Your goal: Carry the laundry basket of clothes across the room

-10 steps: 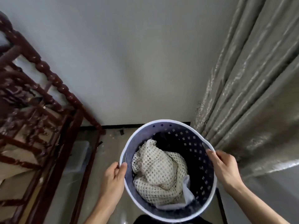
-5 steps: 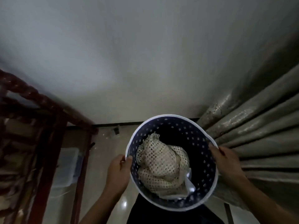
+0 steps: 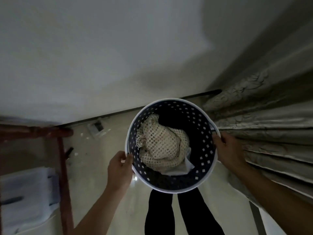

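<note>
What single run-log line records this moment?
left hand: gripping rim | right hand: gripping rim | laundry basket: lifted | cream mesh garment: inside

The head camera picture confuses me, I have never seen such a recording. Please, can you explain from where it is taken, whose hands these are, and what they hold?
No machine is here: a person wears one wide-angle camera on the head, and it looks forward and down, so you see their own arms and legs from above. The left hand and the right hand each have a grip on opposite sides of the white rim of a round laundry basket, dark inside with small square holes. In it lies a cream knitted garment with open mesh, over something dark. The basket is lifted above the pale glossy floor; the person's dark-clothed legs show beneath it. A grey curtain hangs on the right, a white wall ahead, and reddish wooden furniture with a clear plastic box stands left.
</note>
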{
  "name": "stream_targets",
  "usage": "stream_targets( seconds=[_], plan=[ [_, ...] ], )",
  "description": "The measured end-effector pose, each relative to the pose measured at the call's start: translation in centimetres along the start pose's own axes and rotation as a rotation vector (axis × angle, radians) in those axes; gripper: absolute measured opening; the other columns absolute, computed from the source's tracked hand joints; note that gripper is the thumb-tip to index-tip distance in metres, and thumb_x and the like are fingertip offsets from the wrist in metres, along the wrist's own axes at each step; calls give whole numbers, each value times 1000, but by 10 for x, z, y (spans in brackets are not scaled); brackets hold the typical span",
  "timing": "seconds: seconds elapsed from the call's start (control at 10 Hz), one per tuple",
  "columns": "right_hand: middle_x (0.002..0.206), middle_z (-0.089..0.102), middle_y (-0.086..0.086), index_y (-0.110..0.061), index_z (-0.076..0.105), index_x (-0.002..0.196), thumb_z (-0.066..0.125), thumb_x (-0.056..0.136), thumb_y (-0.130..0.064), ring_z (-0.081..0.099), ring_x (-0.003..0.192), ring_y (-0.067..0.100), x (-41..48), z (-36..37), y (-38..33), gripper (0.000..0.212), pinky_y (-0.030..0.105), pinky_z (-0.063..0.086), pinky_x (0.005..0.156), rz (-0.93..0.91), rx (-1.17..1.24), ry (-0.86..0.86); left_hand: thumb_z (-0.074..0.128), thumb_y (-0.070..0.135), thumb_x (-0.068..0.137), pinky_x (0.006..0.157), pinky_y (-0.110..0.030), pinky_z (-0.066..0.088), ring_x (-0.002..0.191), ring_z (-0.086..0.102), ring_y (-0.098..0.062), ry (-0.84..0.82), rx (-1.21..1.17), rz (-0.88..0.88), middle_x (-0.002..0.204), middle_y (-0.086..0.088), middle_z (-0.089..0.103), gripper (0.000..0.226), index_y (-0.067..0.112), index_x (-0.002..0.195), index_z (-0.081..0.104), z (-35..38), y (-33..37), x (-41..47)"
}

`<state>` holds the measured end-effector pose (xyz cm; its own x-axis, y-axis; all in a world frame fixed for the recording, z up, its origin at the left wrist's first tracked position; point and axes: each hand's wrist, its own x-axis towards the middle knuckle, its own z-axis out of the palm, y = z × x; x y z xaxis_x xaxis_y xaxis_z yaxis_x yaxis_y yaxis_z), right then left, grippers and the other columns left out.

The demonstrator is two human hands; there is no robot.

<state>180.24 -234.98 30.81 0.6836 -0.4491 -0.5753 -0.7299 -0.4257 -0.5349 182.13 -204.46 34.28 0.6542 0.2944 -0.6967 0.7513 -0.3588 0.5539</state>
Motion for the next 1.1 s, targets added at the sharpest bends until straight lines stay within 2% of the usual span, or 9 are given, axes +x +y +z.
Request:
stream_targets(
  seconds=[0.2, 0.3, 0.4, 0.5, 0.6, 0.7, 0.9, 1.0, 1.1],
  plan=[
    [89, 67, 27, 6, 63, 90, 49, 96, -32, 64, 84, 38, 124, 79, 49, 41, 44, 50, 73, 58, -75, 3, 54, 22, 84, 73, -51, 60, 85, 68, -42, -30, -29, -112, 78, -17, 61, 21, 18, 63, 53, 85, -48, 136],
    [96, 68, 28, -9, 60, 83, 51, 93, -31, 67, 90, 45, 177, 113, 78, 26, 58, 55, 80, 95, -64, -35, 52, 16, 91, 66, -40, 58, 91, 67, -40, -52, -20, -129, 90, -20, 62, 20, 12, 70, 52, 125, -72, 196],
    [99, 64, 22, -24, 52, 72, 51, 97, -19, 67, 95, 45, 217, 140, 97, 26, 61, 56, 81, 181, 11, -89, 49, 15, 92, 62, -36, 57, 94, 67, -40, -73, 2, -129, 100, -25, 66, 17, 8, 77, 53, 155, -94, 243],
    [113, 60, 26, -19, 53, 80, 49, 100, -13, 64, 101, 43, 246, 159, 111, 21, 56, 54, 83, 230, 54, -129, 48, 14, 93, 67, -38, 58, 95, 68, -39, -82, 19, -132, 106, -26, 66, 14, 6, 84, 55, 174, -109, 271],
    [117, 57, 23, -18, 53, 85, 48, 101, -13, 59, 101, 37, 263, 171, 124, 17, 50, 50, 80, 269, 136, -149, 47, 15, 93, 70, -40, 59, 95, 68, -37, -79, 22, -138, 106, -23, 67, 15, 12, 80, 55, 184, -118, 286],
    [118, 57, 21, -11, 52, 100, 48, 101, -12, 59, 100, 35, 272, 179, 132, 5, 47, 49, 78, 270, 172, -169, 47, 15, 94, 65, -37, 57, 94, 68, -36, -101, 47, -155, 107, -21, 67, 12, 9, 91, 56, 189, -123, 295],
    [116, 65, 27, -15, 59, 95, 51, 98, -18, 66, 103, 45, 273, 185, 141, 9, 60, 55, 85, 202, 73, -158, 46, 14, 93, 69, -39, 58, 95, 67, -35, -129, 103, -184, 109, -21, 66, 14, 8, 101, 56, 188, -126, 302],
    [115, 67, 27, -11, 65, 105, 55, 91, -23, 66, 104, 45, 266, 180, 141, 21, 58, 54, 89, 141, -73, -177, 54, 20, 91, 69, -41, 58, 94, 67, -35, -147, 127, -216, 103, -17, 65, 29, 6, 116, 53, 185, -122, 295],
    [124, 65, 22, -21, 61, 116, 64, 77, -34, 64, 111, 44, 248, 168, 140, 40, 60, 52, 93, 197, 5, -122, 58, 22, 90, 67, -40, 56, 82, 65, -30, -135, 119, -243, 84, -8, 60, 38, 6, 124, 51, 170, -111, 272]
  ],
)
